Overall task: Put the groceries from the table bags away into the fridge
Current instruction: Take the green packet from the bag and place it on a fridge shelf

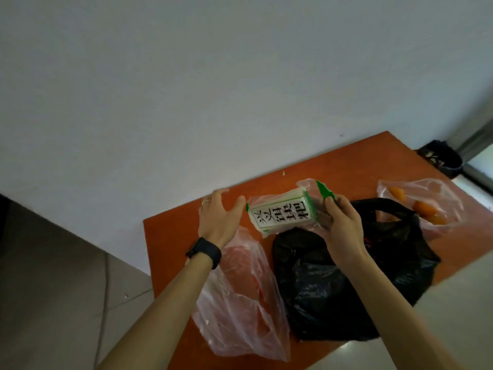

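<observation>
Packet: we are holding the packet (281, 216), a white block in a clear, green-edged wrapper, up over the worktop (346, 166), between our two hands and just beyond the black bag (333, 284).
Right hand: our right hand (344, 225) is gripping the packet's right end, its fingers (330, 206) clamped on the block and the loose wrapper flap there.
Left hand: our left hand (217, 218) is spreading its fingers (238, 204) apart just beside the packet's left end; we cannot tell whether they are touching it.
Handling: we are judging the block firm enough to keep its shape and fairly light, but the glossy film looks slippery and slack at the ends.
Where to hold: we are favouring the long sides of the block itself, not the flap, which could slide or tear.
Other bags: a pink bag (240, 303) is lying near us, and a far bag (432, 206) is showing orange pieces inside.
</observation>
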